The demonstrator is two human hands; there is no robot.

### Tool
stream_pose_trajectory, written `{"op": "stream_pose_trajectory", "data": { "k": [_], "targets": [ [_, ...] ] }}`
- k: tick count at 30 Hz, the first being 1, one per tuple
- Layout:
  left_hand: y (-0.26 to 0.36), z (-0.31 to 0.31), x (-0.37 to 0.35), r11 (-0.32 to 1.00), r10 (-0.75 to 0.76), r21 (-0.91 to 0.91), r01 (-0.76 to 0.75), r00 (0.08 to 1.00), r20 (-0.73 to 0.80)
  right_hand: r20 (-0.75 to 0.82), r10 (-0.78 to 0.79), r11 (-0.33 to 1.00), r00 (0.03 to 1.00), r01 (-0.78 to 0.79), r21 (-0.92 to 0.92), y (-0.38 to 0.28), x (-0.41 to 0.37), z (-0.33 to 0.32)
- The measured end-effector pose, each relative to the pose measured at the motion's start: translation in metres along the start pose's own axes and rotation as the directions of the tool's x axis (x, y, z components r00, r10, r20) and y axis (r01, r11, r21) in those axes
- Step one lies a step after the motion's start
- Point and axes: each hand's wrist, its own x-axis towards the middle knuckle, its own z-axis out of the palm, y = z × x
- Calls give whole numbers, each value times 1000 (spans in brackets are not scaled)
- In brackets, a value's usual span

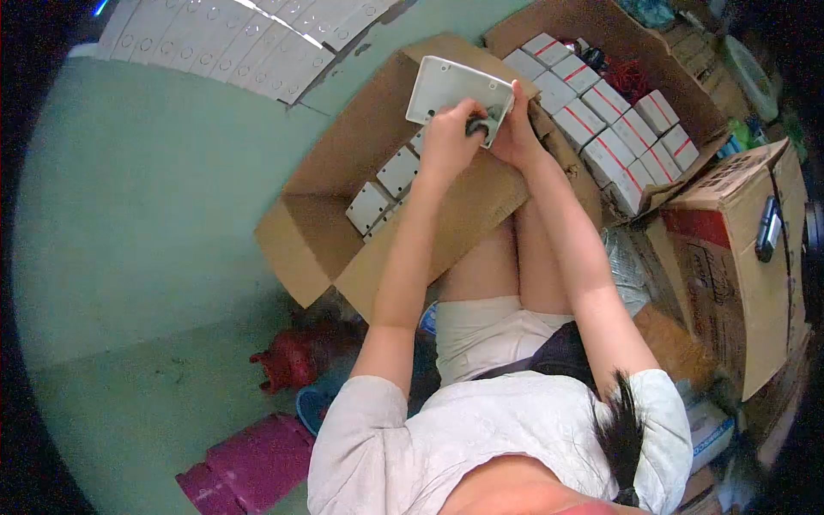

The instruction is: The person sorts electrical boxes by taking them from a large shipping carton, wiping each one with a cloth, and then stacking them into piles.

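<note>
My right hand [518,137] grips the right edge of a white rectangular plastic cover [451,83], its thumb along the rim. The cover is shallow, with raised edges and small holes near its corners, and is held tilted above an open cardboard box. Over the lower part of the cover, my left hand [451,142] has its fingers curled around a small dark object [477,126]. What that object is cannot be made out, as the fingers partly hide it.
The open cardboard box [330,167] holds several white units with dark holes [369,206]. Behind, another carton [549,17] contains white boxes with red stripes [605,101] and red wires. A closed carton [712,257] stands right; pink [249,463] and red cylinders [287,360] lie lower left.
</note>
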Motion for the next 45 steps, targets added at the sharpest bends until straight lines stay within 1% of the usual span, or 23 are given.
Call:
{"op": "stream_pose_trajectory", "data": {
  "k": [2,3,5,8,9,11,14,18,20,24,27,29,30,32,33,35,36,38,39,41,42,44,45],
  "targets": [
    [-4,-1,7,977,-73,-196,80,996,47,56,-42,999,998,44,-32,0,3,-1],
    [-5,3,10,978,-73,-195,79,997,40,62,-41,998,997,43,-35,1,4,-3],
    [-4,14,16,994,19,-102,-31,993,-115,24,-21,999,999,21,-28,3,8,-6],
    [3,21,18,999,36,-28,-42,977,-212,57,-21,997,998,26,-75,3,7,-6],
    [4,25,18,999,37,-29,-44,976,-216,59,-22,997,998,27,-79,3,5,-6],
    [7,32,20,993,-29,-119,-14,936,-350,85,36,995,996,-28,-99,1,2,-7],
    [1,29,26,996,-24,-86,-11,917,-399,126,67,996,990,-58,-74,1,0,2],
    [7,17,17,1000,10,21,-4,954,-298,97,134,988,986,-126,-89,-1,2,-11],
    [5,13,11,998,-5,-62,-6,983,-184,108,135,991,985,-133,-33,-1,1,-8],
    [-2,14,12,985,28,-164,-60,981,-190,151,142,990,978,-139,-25,1,7,-15],
    [2,15,17,993,-63,-107,41,976,-210,112,121,992,986,-115,-56,1,4,-8],
    [8,10,18,949,-21,300,97,969,-247,81,138,990,987,-136,-31,2,1,-4],
    [9,11,19,949,-21,299,98,968,-251,51,150,989,987,-150,-3,0,1,-4],
    [11,14,21,884,-168,401,241,963,-209,65,137,990,988,-135,-36,-1,4,-9],
    [13,13,22,884,-165,401,239,964,-211,78,127,991,989,-122,-63,1,5,-12],
    [14,8,25,834,-385,336,438,898,-214,109,106,993,988,-99,-70,4,7,-17],
    [11,5,27,834,-384,337,437,898,-215,140,87,994,986,-78,-74,5,7,-15],
    [4,0,29,914,-380,-58,400,801,-463,158,85,993,984,-71,-92,6,5,-12],
    [3,0,28,913,-382,-57,404,799,-464,174,81,992,981,-62,-110,7,5,-11],
    [3,-1,26,918,-394,-238,318,802,-448,205,79,995,976,-62,-84,6,6,-12],
    [3,4,24,920,-390,-235,314,803,-452,235,70,997,969,-58,-57,4,8,-14],
    [4,17,16,986,-163,-48,158,897,-410,248,71,997,966,-60,-52,2,10,-18],
    [5,15,16,986,-164,-48,159,897,-410,256,79,996,963,-68,-50,2,10,-19]
  ]
}}
